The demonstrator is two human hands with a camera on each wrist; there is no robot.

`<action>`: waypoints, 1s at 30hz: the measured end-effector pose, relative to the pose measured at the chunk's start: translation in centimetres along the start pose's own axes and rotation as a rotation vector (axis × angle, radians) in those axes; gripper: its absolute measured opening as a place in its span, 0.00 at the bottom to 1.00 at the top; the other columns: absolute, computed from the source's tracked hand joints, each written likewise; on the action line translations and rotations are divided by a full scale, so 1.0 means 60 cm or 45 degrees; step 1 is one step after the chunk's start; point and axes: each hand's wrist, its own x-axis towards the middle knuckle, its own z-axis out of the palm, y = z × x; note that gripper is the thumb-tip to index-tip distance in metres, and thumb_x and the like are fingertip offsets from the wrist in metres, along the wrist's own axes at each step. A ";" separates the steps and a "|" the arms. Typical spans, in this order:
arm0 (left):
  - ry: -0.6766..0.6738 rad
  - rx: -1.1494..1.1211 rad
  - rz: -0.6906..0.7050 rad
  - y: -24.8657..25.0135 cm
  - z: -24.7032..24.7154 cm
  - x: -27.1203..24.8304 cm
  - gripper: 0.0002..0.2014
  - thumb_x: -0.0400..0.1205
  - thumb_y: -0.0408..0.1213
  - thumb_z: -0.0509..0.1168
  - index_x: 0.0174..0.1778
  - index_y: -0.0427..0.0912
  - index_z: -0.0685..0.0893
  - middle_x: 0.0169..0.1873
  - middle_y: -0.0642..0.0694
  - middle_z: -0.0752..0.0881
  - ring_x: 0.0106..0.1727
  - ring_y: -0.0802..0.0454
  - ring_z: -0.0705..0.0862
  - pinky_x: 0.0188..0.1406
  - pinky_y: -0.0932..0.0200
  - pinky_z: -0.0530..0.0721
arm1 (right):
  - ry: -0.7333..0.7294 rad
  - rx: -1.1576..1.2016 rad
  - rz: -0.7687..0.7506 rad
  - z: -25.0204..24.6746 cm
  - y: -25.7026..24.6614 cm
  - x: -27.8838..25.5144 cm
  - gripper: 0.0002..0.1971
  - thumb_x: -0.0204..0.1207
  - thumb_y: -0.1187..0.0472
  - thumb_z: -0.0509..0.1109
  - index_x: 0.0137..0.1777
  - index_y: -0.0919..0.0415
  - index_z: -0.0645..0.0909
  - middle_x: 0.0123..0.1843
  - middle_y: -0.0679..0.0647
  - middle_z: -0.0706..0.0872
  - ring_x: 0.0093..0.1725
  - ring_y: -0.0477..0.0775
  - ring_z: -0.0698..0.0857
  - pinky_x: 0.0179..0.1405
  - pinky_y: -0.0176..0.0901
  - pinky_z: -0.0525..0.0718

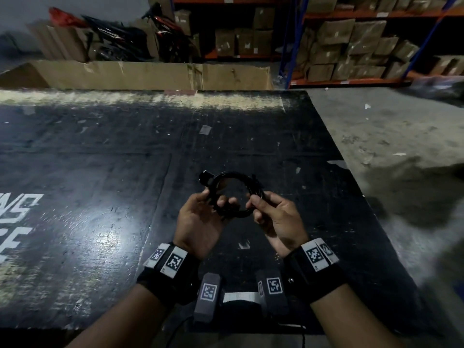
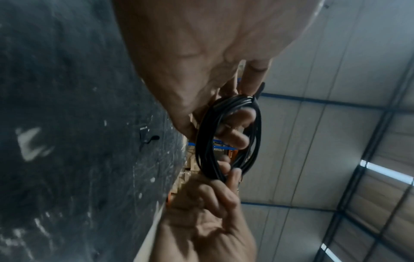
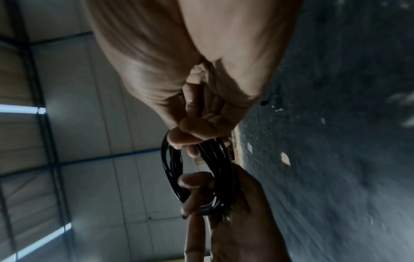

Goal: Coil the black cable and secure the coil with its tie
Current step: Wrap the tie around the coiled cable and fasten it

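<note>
The black cable is wound into a small round coil of several loops, held in the air above the dark table. My left hand grips the coil's left side, fingers curled through the ring. My right hand pinches the coil's right side between thumb and forefinger. A black plug end sticks out at the coil's top left. A short dark strap, perhaps the tie, crosses the loops at top right. The left wrist view shows the coil edge-on between both hands; the right wrist view shows the coil likewise.
The table's right edge drops to a grey concrete floor. A long cardboard box lies behind the table. Shelves with several cartons stand at the back. White lettering marks the table's left part.
</note>
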 end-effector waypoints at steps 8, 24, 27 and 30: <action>0.306 1.252 0.573 0.041 -0.055 0.022 0.17 0.82 0.49 0.62 0.65 0.52 0.85 0.67 0.38 0.82 0.66 0.51 0.83 0.64 0.55 0.81 | -0.211 -1.079 -0.113 -0.030 -0.055 0.037 0.06 0.76 0.68 0.78 0.44 0.72 0.86 0.33 0.59 0.89 0.26 0.55 0.81 0.24 0.40 0.78; -0.124 0.956 -0.120 0.028 -0.019 0.052 0.20 0.93 0.45 0.55 0.36 0.42 0.79 0.23 0.53 0.68 0.22 0.56 0.66 0.36 0.54 0.70 | -0.278 -0.944 -0.129 -0.026 -0.036 0.069 0.14 0.74 0.69 0.80 0.55 0.74 0.82 0.37 0.62 0.90 0.26 0.42 0.86 0.19 0.32 0.76; -0.038 0.977 -0.126 0.029 -0.019 0.059 0.18 0.92 0.41 0.55 0.42 0.36 0.83 0.28 0.45 0.73 0.25 0.51 0.73 0.37 0.52 0.72 | -0.209 -0.808 -0.152 -0.029 -0.022 0.079 0.13 0.74 0.73 0.78 0.53 0.81 0.81 0.35 0.66 0.88 0.23 0.41 0.83 0.17 0.30 0.73; -0.016 0.985 -0.168 0.031 -0.013 0.067 0.22 0.93 0.44 0.52 0.43 0.35 0.85 0.26 0.47 0.70 0.26 0.52 0.69 0.35 0.54 0.72 | -0.214 -0.833 -0.173 -0.029 -0.011 0.086 0.11 0.73 0.73 0.79 0.50 0.78 0.82 0.33 0.63 0.88 0.24 0.42 0.86 0.19 0.30 0.75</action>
